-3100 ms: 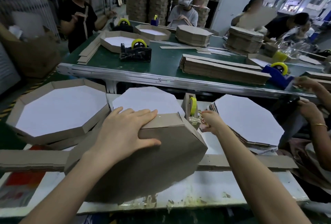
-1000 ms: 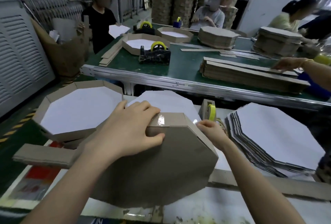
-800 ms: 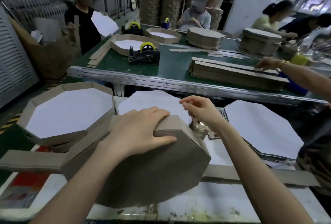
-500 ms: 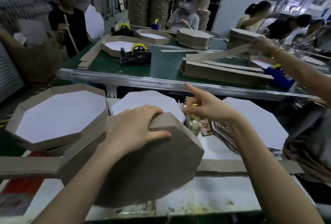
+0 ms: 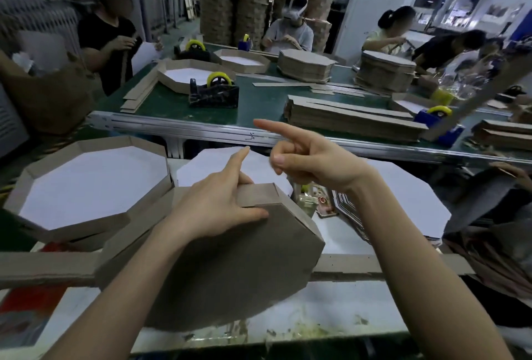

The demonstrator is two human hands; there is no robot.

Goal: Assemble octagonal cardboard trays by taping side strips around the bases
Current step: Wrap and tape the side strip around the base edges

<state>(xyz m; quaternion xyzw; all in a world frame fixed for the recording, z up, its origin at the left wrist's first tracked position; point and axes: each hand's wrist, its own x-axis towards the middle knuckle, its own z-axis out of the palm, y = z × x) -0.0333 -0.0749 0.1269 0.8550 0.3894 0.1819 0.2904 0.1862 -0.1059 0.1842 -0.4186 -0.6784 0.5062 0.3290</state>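
Nearest me the tray point(image 5: 230, 267) stands tilted on edge on the white bench point(image 5: 331, 310), its brown underside facing me. It hides the middle of a long cardboard strip point(image 5: 374, 264) lying across the bench behind it. My left hand point(image 5: 213, 210) grips the tray's top edge. The thumb presses flat on the brown face, my other fingers go over the side strip point(image 5: 259, 194), and the index finger sticks up straight.

My right hand point(image 5: 313, 158) hangs just above and beyond, touching nothing I can see. Its index finger points out, and the thumb and remaining fingers are curled in together. I cannot tell whether anything is pinched there. That hand covers most of a small tape dispenser point(image 5: 308, 201).

A loose white base point(image 5: 207, 164) lies behind the tray, half blocked by my left hand. A finished tray point(image 5: 86, 181) sits to the left and a stack of bases point(image 5: 403, 195) to the right.

Farther off runs the green belt point(image 5: 259, 100), carrying a black dispenser point(image 5: 214, 92), a pile of strips point(image 5: 345, 117) and a blue dispenser point(image 5: 437, 120). Other people work along its far side.
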